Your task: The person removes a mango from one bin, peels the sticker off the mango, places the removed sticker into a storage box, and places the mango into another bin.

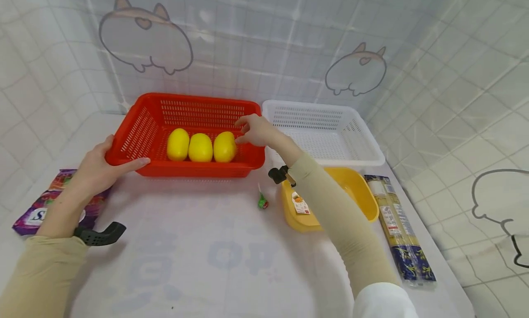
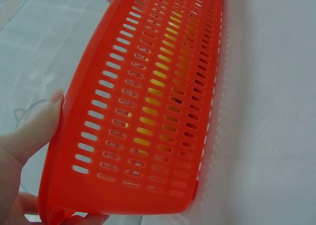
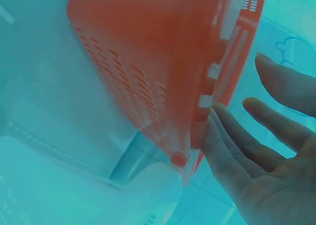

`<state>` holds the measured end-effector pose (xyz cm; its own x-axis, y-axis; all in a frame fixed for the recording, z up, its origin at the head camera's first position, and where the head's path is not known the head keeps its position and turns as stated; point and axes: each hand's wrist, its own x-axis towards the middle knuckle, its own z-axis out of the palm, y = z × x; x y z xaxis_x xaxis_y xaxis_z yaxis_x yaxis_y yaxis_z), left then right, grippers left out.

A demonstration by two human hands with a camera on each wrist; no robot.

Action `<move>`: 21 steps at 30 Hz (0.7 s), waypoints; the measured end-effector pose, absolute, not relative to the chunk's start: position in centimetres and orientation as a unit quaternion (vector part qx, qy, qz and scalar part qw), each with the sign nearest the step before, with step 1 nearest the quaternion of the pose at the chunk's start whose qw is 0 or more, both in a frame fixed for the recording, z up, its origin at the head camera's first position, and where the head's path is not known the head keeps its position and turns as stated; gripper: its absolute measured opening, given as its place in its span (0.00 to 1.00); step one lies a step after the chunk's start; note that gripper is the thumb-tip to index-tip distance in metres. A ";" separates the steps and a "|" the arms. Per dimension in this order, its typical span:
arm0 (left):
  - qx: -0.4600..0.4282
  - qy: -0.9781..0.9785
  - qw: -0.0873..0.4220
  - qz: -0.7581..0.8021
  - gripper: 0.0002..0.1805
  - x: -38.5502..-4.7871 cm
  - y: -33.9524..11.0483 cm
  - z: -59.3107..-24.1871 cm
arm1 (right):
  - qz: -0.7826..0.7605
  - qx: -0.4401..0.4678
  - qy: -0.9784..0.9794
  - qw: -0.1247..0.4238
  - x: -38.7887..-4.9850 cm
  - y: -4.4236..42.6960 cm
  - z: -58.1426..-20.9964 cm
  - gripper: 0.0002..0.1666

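Observation:
A red plastic basket (image 1: 198, 171) with slotted walls stands near the back wall. Inside it, three smooth yellow oval objects (image 1: 200, 148) lie in a row; their exact kind is unclear. My left hand (image 1: 96, 169) grips the basket's left end, its thumb along the front rim. In the left wrist view, thumb and fingers wrap the red basket's edge (image 2: 61, 116). Over the basket's right end is my right hand (image 1: 258, 131), fingers loosely bent and apart, close to the rightmost yellow object. The right wrist view has its fingers (image 3: 232, 136) by the rim, thumb held away.
A white basket (image 1: 376, 157) adjoins the red one on the right. In front of it sits a yellow tub (image 1: 303, 224) with a paper tag, partly under my right arm. Nearby are a green-wrapped lollipop (image 1: 263, 202), noodle-like packets (image 1: 398, 226) and a purple bag (image 1: 37, 217).

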<state>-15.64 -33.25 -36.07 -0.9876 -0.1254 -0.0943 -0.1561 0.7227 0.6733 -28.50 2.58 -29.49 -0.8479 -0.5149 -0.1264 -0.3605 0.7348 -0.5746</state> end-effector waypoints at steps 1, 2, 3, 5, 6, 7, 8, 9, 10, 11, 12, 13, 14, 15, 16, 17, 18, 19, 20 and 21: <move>-0.076 0.928 0.021 0.365 0.66 -15.7 -33.3 -36.1 | -0.276 -0.242 0.921 0.132 -28.2 2.8 -29.5 0.28; -0.076 0.928 0.020 0.364 0.66 -15.7 -33.3 -36.1 | -0.276 -0.247 0.920 0.126 -27.9 2.9 -29.6 0.27; -0.077 0.928 0.020 0.364 0.66 -15.7 -33.3 -36.1 | -0.277 -0.252 0.919 0.121 -27.5 3.1 -29.8 0.27; -0.078 0.927 0.019 0.365 0.66 -15.7 -33.3 -36.2 | -0.280 -0.263 0.917 0.110 -26.8 3.5 -30.0 0.26; -0.078 0.927 0.018 0.366 0.66 -15.7 -33.3 -36.2 | -0.281 -0.267 0.916 0.105 -26.4 3.6 -30.1 0.26; -0.078 0.928 0.018 0.365 0.66 -15.7 -33.3 -36.2 | -0.282 -0.271 0.915 0.100 -26.1 3.8 -30.3 0.26; -0.078 0.928 0.018 0.364 0.66 -15.7 -33.3 -36.3 | -0.283 -0.276 0.914 0.094 -25.7 4.0 -30.5 0.26; -0.078 0.928 0.017 0.364 0.66 -15.7 -33.3 -36.3 | -0.284 -0.281 0.912 0.090 -25.3 4.2 -30.6 0.26; -0.078 0.928 0.017 0.364 0.66 -15.7 -33.3 -36.3 | -0.285 -0.285 0.911 0.085 -25.0 4.4 -30.8 0.27; -0.078 0.928 0.017 0.364 0.66 -15.7 -33.3 -36.3 | -0.287 -0.289 0.910 0.082 -24.6 4.7 -30.9 0.27; -0.078 0.928 0.017 0.364 0.66 -15.7 -33.3 -36.3 | -0.289 -0.292 0.908 0.078 -24.2 4.9 -31.1 0.28; -0.080 0.928 0.017 0.364 0.66 -15.7 -33.3 -36.3 | -0.289 -0.295 0.908 0.073 -23.8 5.2 -31.2 0.29; -0.081 0.927 0.018 0.365 0.66 -15.6 -33.2 -36.3 | -0.289 -0.298 0.908 0.067 -23.4 5.6 -31.4 0.29; -0.083 0.927 0.019 0.366 0.66 -15.6 -33.2 -36.3 | -0.288 -0.299 0.907 0.060 -23.0 5.9 -31.6 0.29; -0.085 0.926 0.020 0.367 0.66 -15.6 -33.2 -36.3 | -0.288 -0.300 0.908 0.055 -22.5 6.2 -31.7 0.29; -0.087 0.926 0.021 0.368 0.67 -15.6 -33.1 -36.2 | -0.285 -0.300 0.909 0.048 -22.0 6.5 -31.8 0.29; -0.090 0.925 0.023 0.370 0.67 -15.6 -33.1 -36.2 | -0.282 -0.301 0.910 0.039 -21.6 6.8 -32.0 0.29; -0.091 0.924 0.024 0.370 0.67 -15.5 -33.1 -36.2 | -0.278 -0.302 0.911 0.031 -21.1 7.1 -32.1 0.28; -0.092 0.924 0.025 0.370 0.67 -15.5 -33.1 -36.1 | -0.277 -0.302 0.912 0.023 -20.7 7.4 -32.2 0.28; -0.092 0.924 0.025 0.371 0.67 -15.5 -33.1 -36.1 | -0.277 -0.303 0.912 0.016 -20.3 7.7 -32.3 0.28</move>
